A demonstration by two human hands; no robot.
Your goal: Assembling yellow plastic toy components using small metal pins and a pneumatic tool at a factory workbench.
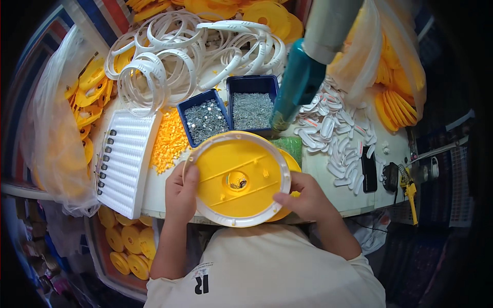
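Across the middle of the frame runs the counter (355, 203), with white rings (159, 74) heaped at its upper left. At the frame's centre I see a yellow disc (246, 156), a white ring (285, 179) around its edge. The right hand (309, 197), right of centre, and left hand (181, 194), left of it, have their fingers closed on opposite sides. Two blue bins sit just above; yellow clips (169, 136) lie to their left.

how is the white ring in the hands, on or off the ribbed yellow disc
On: the white ring runs along the edge of the yellow disc, framing it. Whether it's fastened, I cannot tell.
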